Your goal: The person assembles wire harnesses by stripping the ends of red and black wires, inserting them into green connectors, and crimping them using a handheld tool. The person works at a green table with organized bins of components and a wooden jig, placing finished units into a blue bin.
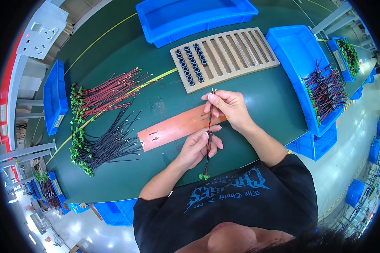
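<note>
Between my two hands runs a short wire lead (208, 145), dark red and black, with green connectors (204, 176) hanging at its lower end. My left hand (195, 147) grips the lead at a small black sleeve-like ring (210, 134) around the wires. Higher up, my right hand (228, 107) pinches the wires near their pale tips. Under both hands lies an orange-brown strip (169, 130) with small dark slots. To the left are a bundle of red wires (109, 95) and a bundle of black wires (109, 143), both with green connectors at their left ends.
Beyond my hands, a slotted wooden rack (234, 71) has black rings in its left slots. A blue tray (190, 21) stands behind it. At right, a blue bin (289, 40) holds finished-looking dark leads (325, 90). Another blue bin (55, 99) stands at the left edge.
</note>
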The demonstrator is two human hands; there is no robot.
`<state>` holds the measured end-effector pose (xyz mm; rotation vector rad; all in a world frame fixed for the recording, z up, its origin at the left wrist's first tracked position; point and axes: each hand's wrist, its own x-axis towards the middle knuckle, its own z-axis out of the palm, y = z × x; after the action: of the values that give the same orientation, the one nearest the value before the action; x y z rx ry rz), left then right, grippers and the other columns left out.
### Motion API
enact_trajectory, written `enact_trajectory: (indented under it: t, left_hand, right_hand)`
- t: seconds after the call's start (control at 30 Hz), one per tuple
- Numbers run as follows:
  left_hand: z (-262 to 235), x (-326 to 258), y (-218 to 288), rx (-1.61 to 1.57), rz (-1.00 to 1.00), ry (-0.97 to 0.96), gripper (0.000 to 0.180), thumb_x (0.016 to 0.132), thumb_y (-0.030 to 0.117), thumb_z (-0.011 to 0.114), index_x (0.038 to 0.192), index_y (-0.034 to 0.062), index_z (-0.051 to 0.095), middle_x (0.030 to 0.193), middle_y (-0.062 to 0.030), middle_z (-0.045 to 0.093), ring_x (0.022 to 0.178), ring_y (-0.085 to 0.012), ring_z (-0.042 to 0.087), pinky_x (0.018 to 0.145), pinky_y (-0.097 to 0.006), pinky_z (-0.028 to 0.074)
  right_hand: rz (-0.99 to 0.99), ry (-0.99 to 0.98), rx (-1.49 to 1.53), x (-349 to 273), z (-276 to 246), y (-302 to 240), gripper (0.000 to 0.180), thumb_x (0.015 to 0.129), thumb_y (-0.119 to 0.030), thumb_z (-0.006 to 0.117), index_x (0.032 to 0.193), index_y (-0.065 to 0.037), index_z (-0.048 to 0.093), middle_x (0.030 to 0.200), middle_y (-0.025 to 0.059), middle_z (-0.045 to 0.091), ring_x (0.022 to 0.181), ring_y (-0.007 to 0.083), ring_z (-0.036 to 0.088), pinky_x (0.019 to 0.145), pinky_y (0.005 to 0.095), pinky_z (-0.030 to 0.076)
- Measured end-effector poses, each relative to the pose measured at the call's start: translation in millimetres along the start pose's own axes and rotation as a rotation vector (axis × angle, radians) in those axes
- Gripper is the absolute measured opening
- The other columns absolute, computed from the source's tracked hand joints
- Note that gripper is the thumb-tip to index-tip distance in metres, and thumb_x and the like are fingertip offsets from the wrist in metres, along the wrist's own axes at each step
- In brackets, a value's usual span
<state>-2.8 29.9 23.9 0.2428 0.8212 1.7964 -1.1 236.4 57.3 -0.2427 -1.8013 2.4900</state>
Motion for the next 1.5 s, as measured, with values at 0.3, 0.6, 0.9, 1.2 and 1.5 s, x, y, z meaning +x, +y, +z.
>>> enact_trajectory:
  t: [0.3, 0.6, 0.9, 1.2, 1.5]
  left_hand:
    - [1.4, 2.1, -3.9, 0.026, 0.076, 0.009, 0.039, 0.111, 0.036, 0.044, 0.132, 0.0047, 0.051, 0.111, -0.0215, 0.066, 0.065, -0.0147, 0.054, 0.064, -0.026, 0.046]
    - [-2.7, 2.4, -7.8, 0.016, 0.089, 0.004, 0.035, 0.111, 0.035, 0.043, 0.131, 0.0067, 0.051, 0.110, -0.0213, 0.066, 0.065, -0.0147, 0.053, 0.064, -0.026, 0.045]
    - [0.3, 1.1, -2.6, -0.117, 0.121, 0.012, 0.030, 0.112, 0.036, 0.040, 0.127, 0.0118, 0.049, 0.083, -0.0072, 0.051, 0.060, -0.0107, 0.037, 0.058, -0.027, 0.034]
    - [12.0, -0.3, 8.0, -0.241, 0.069, 0.016, 0.025, 0.111, 0.038, 0.040, 0.105, 0.0136, 0.045, 0.074, -0.0013, 0.038, 0.057, -0.0121, 0.029, 0.057, -0.028, 0.027]
    - [16.3, -8.4, -11.9, 0.227, 0.159, -0.020, 0.028, 0.113, 0.033, 0.039, 0.098, 0.0083, 0.041, 0.073, 0.0020, 0.033, 0.059, -0.0099, 0.029, 0.057, -0.028, 0.027]
  right_hand:
    - [0.023, -0.044, -0.023, 0.1, 1.9, 2.6, 0.028, 0.107, -0.021, 0.058, 0.114, 0.004, 0.071, 0.090, 0.0056, 0.072, 0.068, 0.0057, 0.053, 0.062, 0.0213, 0.046]
    - [-0.010, -0.046, -0.013, 0.5, 0.6, 6.6, 0.029, 0.107, -0.021, 0.056, 0.113, 0.003, 0.071, 0.092, 0.0062, 0.072, 0.067, 0.0057, 0.054, 0.061, 0.0209, 0.046]
    - [0.015, -0.057, 0.100, 1.5, 2.6, 16.5, 0.036, 0.109, -0.028, 0.051, 0.099, 0.001, 0.069, 0.083, 0.0040, 0.061, 0.074, 0.0113, 0.054, 0.067, 0.0253, 0.047]
    - [0.086, -0.299, 0.511, -9.0, 20.7, 2.5, 0.044, 0.112, -0.030, 0.039, 0.085, -0.002, 0.059, 0.069, 0.0066, 0.052, 0.067, 0.0203, 0.053, 0.067, 0.0309, 0.047]
    - [0.232, -0.377, 0.698, -19.0, 29.6, -7.2, 0.042, 0.105, -0.024, 0.041, 0.065, -0.014, 0.030, 0.059, -0.0013, 0.028, 0.055, 0.0130, 0.025, 0.053, 0.0312, 0.024]
